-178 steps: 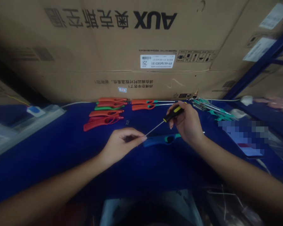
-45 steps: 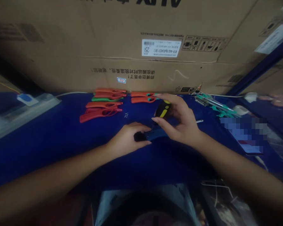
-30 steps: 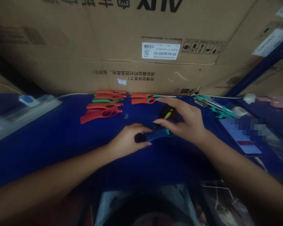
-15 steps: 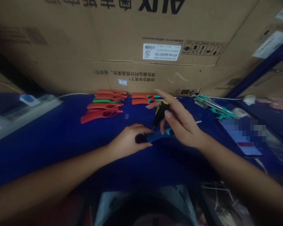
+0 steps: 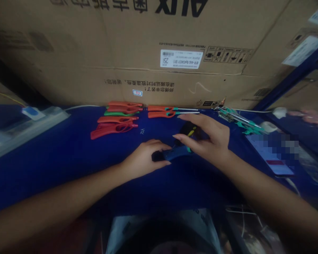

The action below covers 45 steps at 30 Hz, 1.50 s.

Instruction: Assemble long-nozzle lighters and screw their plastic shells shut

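Observation:
A blue lighter body with a teal trigger [image 5: 176, 153] lies on the blue cloth in the middle. My left hand [image 5: 143, 158] is closed around its dark left end and pins it down. My right hand [image 5: 208, 139] is curled over a black and yellow screwdriver handle [image 5: 190, 131], which stands nearly upright with its tip on the lighter body. The shaft is hidden behind my fingers.
Orange and green lighter shells [image 5: 116, 120] lie in a row at the back, two longer ones [image 5: 169, 111] beside them. Teal parts with metal tubes [image 5: 238, 120] sit at the back right. A big cardboard box [image 5: 159, 49] walls off the rear. A white tray [image 5: 29, 120] lies left.
Six seconds ago my hands held the screwdriver slanted, left fingers pinching its tip. Since then the left hand took the lighter's end, and the right hand keeps shifting its grip round the upright handle.

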Motion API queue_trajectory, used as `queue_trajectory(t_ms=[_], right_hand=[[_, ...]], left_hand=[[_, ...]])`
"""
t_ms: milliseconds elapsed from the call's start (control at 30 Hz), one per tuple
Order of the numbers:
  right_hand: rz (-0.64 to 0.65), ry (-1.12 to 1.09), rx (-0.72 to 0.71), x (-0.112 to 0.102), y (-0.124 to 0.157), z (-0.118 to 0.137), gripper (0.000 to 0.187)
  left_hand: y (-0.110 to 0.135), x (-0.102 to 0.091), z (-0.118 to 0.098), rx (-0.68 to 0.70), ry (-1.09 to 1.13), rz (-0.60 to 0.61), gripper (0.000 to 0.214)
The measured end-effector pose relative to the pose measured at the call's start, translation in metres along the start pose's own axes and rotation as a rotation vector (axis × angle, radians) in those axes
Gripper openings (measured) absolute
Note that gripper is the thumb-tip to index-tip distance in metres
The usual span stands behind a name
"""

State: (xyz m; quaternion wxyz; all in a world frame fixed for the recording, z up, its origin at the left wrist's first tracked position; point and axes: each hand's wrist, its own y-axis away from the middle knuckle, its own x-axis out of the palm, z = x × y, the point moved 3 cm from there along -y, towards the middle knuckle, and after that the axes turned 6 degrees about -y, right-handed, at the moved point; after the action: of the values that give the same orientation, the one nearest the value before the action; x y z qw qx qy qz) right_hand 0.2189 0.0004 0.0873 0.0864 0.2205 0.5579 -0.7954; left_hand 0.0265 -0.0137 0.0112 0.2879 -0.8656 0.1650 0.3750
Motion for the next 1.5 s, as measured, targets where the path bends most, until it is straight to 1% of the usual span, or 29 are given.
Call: queue_trajectory(t_ms=[33, 67, 167, 200, 233, 267, 333, 367, 400, 433, 533, 567, 600, 700, 733, 767, 867, 900, 967, 1033, 1067, 1133, 1200, 1233, 1267, 1367, 1400, 1433, 1500], right_hand=[[-0.010, 0.041, -0.019, -0.0008, -0.0003, 0.0005, 0.031], [0.016, 0.039, 0.005, -0.0005, -0.0007, -0.0002, 0.031], [0.190, -0.149, 0.188, 0.0044, -0.0012, -0.0055, 0.044], [0.224, -0.206, 0.221, 0.0057, -0.0011, -0.0067, 0.046], [0.223, -0.225, 0.220, 0.0058, -0.0012, -0.0074, 0.046], [0.184, -0.197, 0.188, 0.0045, -0.0015, -0.0076, 0.044], [0.068, -0.064, 0.057, 0.0004, -0.0018, -0.0055, 0.037], [0.030, -0.004, -0.003, -0.0010, -0.0015, -0.0039, 0.034], [0.025, 0.023, -0.031, -0.0012, -0.0013, -0.0028, 0.031], [0.052, 0.005, -0.021, -0.0004, -0.0011, -0.0024, 0.032], [0.217, -0.200, 0.142, 0.0060, 0.0001, -0.0039, 0.043], [0.233, -0.241, 0.169, 0.0072, 0.0005, -0.0039, 0.044], [0.210, -0.240, 0.159, 0.0069, 0.0007, -0.0035, 0.042], [0.055, -0.073, 0.017, 0.0018, 0.0010, -0.0002, 0.038], [0.040, -0.042, 0.001, 0.0010, 0.0012, 0.0003, 0.037], [0.059, -0.055, 0.022, 0.0014, 0.0012, 0.0000, 0.037], [0.200, -0.255, 0.198, 0.0064, 0.0014, -0.0032, 0.043], [0.208, -0.297, 0.224, 0.0072, 0.0013, -0.0037, 0.042], [0.124, -0.246, 0.163, 0.0051, 0.0004, -0.0033, 0.036], [0.007, -0.098, 0.042, 0.0010, -0.0001, -0.0014, 0.031], [-0.011, -0.048, 0.011, 0.0001, -0.0003, -0.0008, 0.030], [0.061, -0.068, 0.062, 0.0013, -0.0012, -0.0019, 0.033], [0.182, -0.177, 0.171, 0.0045, -0.0016, -0.0035, 0.038], [0.203, -0.204, 0.192, 0.0049, -0.0017, -0.0035, 0.038], [0.183, -0.188, 0.177, 0.0040, -0.0019, -0.0029, 0.036], [0.016, 0.002, 0.018, -0.0022, -0.0010, 0.0004, 0.028], [0.006, 0.035, -0.001, -0.0026, -0.0002, 0.0005, 0.027], [0.040, 0.022, 0.019, -0.0016, 0.0006, -0.0004, 0.029], [0.170, -0.115, 0.135, 0.0034, 0.0024, -0.0036, 0.040]], left_hand=[[-0.0003, -0.0001, -0.0004, 0.004, 0.001, 0.001, 0.036], [-0.0006, -0.0002, -0.0009, 0.007, 0.003, 0.001, 0.035], [-0.0011, -0.0003, -0.0017, 0.005, 0.001, -0.002, 0.035], [-0.0010, -0.0003, -0.0017, 0.005, -0.002, -0.005, 0.035], [-0.0008, -0.0003, -0.0015, 0.007, -0.007, -0.009, 0.037], [-0.0005, -0.0002, -0.0013, 0.008, -0.011, -0.012, 0.038], [0.0000, 0.0001, -0.0007, 0.011, -0.016, -0.013, 0.038], [0.0001, 0.0002, -0.0004, 0.012, -0.013, -0.012, 0.038], [0.0002, 0.0004, -0.0001, 0.012, -0.008, -0.009, 0.037], [0.0002, 0.0005, 0.0001, 0.012, -0.002, -0.007, 0.037], [0.0002, 0.0006, 0.0009, 0.008, 0.000, -0.007, 0.034], [0.0002, 0.0006, 0.0011, 0.006, -0.004, -0.009, 0.035], [0.0003, 0.0006, 0.0013, 0.003, -0.007, -0.010, 0.036], [0.0001, 0.0002, 0.0005, 0.009, -0.009, -0.012, 0.037], [0.0000, 0.0000, 0.0000, 0.013, -0.009, -0.010, 0.037], [-0.0002, -0.0002, -0.0004, 0.015, -0.008, -0.008, 0.036], [-0.0006, -0.0004, -0.0007, 0.008, -0.009, -0.001, 0.034], [-0.0006, -0.0004, -0.0006, 0.007, -0.010, -0.002, 0.035], [-0.0004, -0.0003, -0.0001, 0.006, -0.012, -0.006, 0.037], [-0.0002, -0.0003, 0.0001, 0.009, -0.011, -0.010, 0.038], [-0.0002, -0.0003, 0.0000, 0.011, -0.009, -0.008, 0.038], [-0.0002, -0.0005, -0.0003, 0.012, -0.006, -0.003, 0.036], [-0.0004, -0.0007, -0.0005, 0.005, -0.007, 0.001, 0.036], [-0.0004, -0.0008, -0.0006, 0.000, -0.008, 0.001, 0.036], [-0.0005, -0.0009, -0.0006, -0.003, -0.009, 0.000, 0.037], [-0.0005, -0.0006, -0.0004, -0.005, -0.004, 0.002, 0.038], [-0.0006, -0.0004, -0.0003, -0.003, 0.000, 0.003, 0.038], [-0.0006, -0.0003, -0.0003, -0.001, 0.003, 0.003, 0.037], [-0.0005, -0.0002, -0.0001, 0.000, 0.006, 0.003, 0.036]])
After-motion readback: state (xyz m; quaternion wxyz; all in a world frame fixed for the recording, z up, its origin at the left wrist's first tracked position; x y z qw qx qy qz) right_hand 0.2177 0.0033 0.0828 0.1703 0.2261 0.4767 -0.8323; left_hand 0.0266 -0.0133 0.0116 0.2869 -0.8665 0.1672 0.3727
